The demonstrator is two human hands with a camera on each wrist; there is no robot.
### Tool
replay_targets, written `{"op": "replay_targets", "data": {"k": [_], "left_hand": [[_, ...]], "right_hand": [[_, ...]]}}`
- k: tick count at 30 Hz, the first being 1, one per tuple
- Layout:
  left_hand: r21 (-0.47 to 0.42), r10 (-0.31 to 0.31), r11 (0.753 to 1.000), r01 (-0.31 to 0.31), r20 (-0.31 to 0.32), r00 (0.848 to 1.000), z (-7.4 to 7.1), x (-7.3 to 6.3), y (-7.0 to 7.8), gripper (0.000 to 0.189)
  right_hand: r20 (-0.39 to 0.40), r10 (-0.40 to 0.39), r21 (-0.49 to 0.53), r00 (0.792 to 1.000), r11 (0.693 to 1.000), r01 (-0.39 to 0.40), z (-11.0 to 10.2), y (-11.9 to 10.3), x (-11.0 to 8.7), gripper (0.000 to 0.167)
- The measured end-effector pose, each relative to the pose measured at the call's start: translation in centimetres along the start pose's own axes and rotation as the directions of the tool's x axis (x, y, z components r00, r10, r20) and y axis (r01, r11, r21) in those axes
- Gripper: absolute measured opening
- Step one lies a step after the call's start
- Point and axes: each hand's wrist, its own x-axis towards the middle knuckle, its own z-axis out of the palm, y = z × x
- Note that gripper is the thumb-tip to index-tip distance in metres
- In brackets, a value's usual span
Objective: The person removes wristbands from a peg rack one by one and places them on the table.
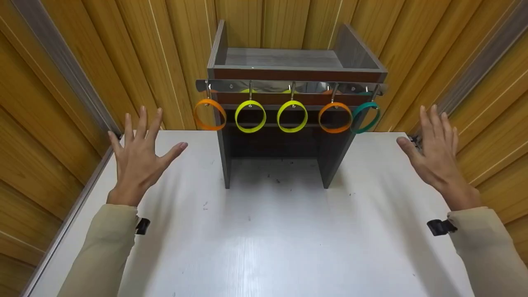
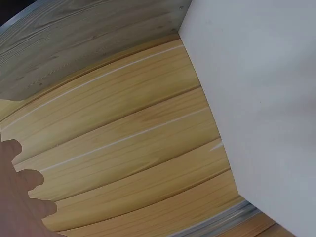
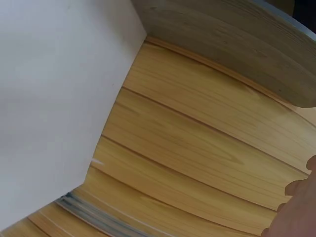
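Observation:
My left hand is held over the left side of the white table, fingers spread and nothing in it. On the right side, my right hand is raised likewise, thumb apart from straight fingers. Between them, a metal rail with hooks runs across the front of a grey shelf unit. Rings hang from the hooks: an orange ring at far left, two yellow rings, another orange ring and a green ring at far right. Both hands are well apart from the rings.
The white table carries the shelf unit at its back edge. Wood-patterned panel walls enclose the back and sides, with grey metal posts in the corners. A black strap shows at the left cuff, another black strap at the right.

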Motion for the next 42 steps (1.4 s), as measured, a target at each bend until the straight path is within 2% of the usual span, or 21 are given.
{"op": "replay_targets", "data": {"k": [8,15,20,24,27,31,34,36,42], "left_hand": [[-0.094,0.021,0.995,-0.027,-0.064,0.998,2.2,-0.2,0.9,0.096],[-0.194,0.041,0.978,-0.073,-0.163,0.986,4.0,-0.1,1.7,0.093],[-0.274,0.045,0.956,-0.104,-0.211,0.976,5.1,0.0,2.4,0.093],[-0.358,0.035,0.927,-0.114,-0.219,0.975,6.0,-0.1,3.0,0.09],[-0.408,0.024,0.906,-0.11,-0.21,0.977,6.6,-0.2,3.4,0.089],[-0.471,0.024,0.874,-0.123,-0.21,0.977,7.5,-0.1,3.9,0.088],[-0.533,0.011,0.837,-0.12,-0.203,0.979,8.0,0.0,4.3,0.085],[-0.58,-0.009,0.808,-0.104,-0.189,0.982,8.3,0.0,4.5,0.084],[-0.685,-0.068,0.728,-0.036,-0.125,0.99,9.5,-0.4,5.0,0.081]], "right_hand": [[-0.056,0.021,0.225,0.998,0.974,-0.008,-0.7,-1.9,0.8,0.071],[-0.151,0.015,0.289,0.988,0.957,0.03,-1.3,-3.9,1.1,0.063],[-0.17,0.001,0.432,0.985,0.899,0.073,-1.5,-5.0,1.7,0.059],[-0.153,-0.003,0.505,0.988,0.859,0.081,-1.6,-5.7,2.2,0.058],[-0.139,-0.013,0.574,0.99,0.814,0.091,-1.6,-6.0,2.5,0.055],[-0.112,-0.028,0.704,0.993,0.703,0.1,-1.6,-6.3,2.8,0.052],[-0.089,-0.038,0.759,0.995,0.644,0.092,-1.6,-6.5,3.0,0.051],[-0.071,-0.037,0.774,0.997,0.628,0.078,-1.6,-6.6,3.1,0.05],[-0.014,-0.015,0.787,1.0,0.617,0.021,-1.5,-6.5,3.3,0.044]]}}
